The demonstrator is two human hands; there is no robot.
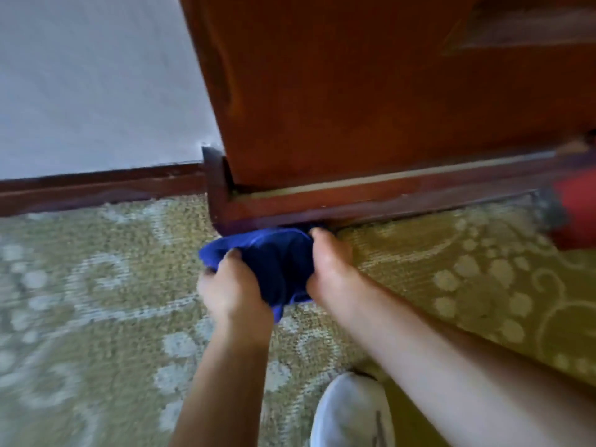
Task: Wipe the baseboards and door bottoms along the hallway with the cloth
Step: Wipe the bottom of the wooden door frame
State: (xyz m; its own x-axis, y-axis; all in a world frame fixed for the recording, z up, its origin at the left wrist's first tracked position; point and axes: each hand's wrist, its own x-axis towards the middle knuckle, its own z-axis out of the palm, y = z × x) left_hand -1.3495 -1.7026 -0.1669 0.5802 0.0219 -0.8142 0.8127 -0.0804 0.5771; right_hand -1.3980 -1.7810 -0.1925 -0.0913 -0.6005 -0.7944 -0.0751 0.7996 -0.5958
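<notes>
A white shoe (353, 411) stands nearest on the patterned green-and-cream carpet (96, 301). Beyond it, the left hand (233, 291) and right hand (332, 269), 2 in all, grip a bunched blue cloth (274, 262) with curled fingers. The cloth touches the dark wooden threshold (322, 211) below the reddish-brown wooden door (354, 108), with the dark baseboard (96, 185) running leftward under the white wall (96, 75).

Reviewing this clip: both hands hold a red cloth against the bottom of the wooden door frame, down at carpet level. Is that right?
Not quite: the cloth is blue, not red. The head view shows the left hand and the right hand both gripping it, bunched against the bottom of the wooden door frame, down on the patterned carpet.
</notes>
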